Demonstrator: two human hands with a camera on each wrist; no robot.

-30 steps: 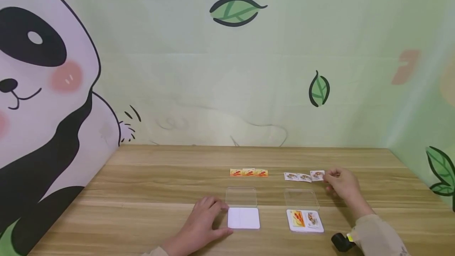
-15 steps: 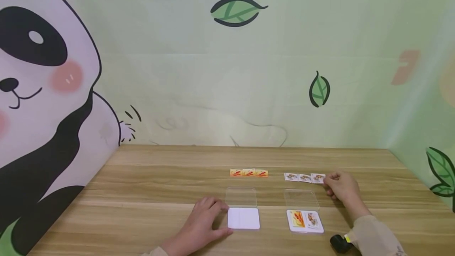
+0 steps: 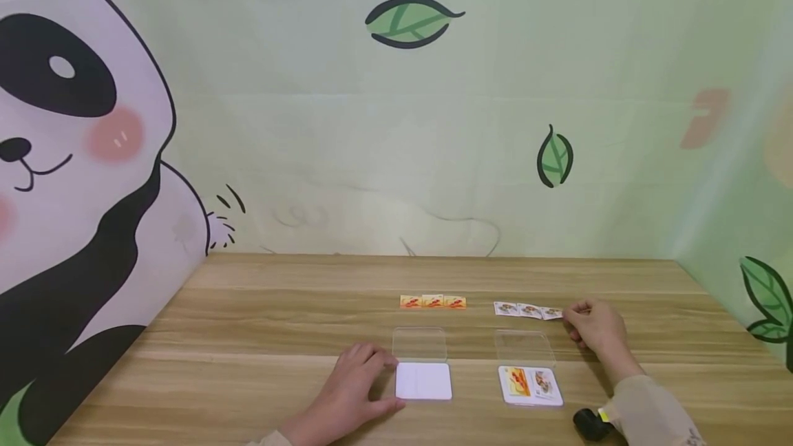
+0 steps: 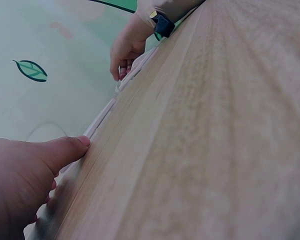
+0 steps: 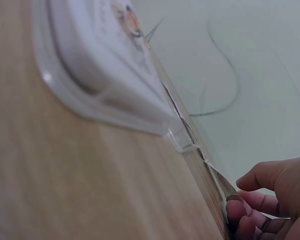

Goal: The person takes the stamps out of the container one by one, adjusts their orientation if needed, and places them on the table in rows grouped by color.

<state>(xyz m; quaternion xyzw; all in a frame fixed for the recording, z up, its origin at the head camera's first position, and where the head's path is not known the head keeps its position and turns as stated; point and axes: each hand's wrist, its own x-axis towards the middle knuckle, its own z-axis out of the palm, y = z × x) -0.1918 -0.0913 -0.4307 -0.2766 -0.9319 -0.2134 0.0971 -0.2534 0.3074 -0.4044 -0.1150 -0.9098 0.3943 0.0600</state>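
In the head view, a row of small picture cards [image 3: 529, 311] like stamps, white with a reddish-brown print, lies on the table at the right. My right hand [image 3: 596, 325] pinches the right end of that row between thumb and fingers; in the right wrist view the thin paper [image 5: 221, 181] bends up into the grip. My left hand [image 3: 350, 387] touches the left corners of a flat white case [image 3: 424, 381] with its thumb and a fingertip. The case's clear lid [image 3: 419, 344] lies folded back behind it.
Right of the white case stands a second case [image 3: 531, 386] bearing an orange card and a white one, its clear lid [image 3: 524, 347] folded back. Several orange cards [image 3: 433, 302] lie in a row behind. A black device [image 3: 593, 424] sits by my right sleeve.
The rightmost white card, which stood slightly raised, has come down level with its neighbours as my right hand lowered a little. My left hand and both cases have stayed put.
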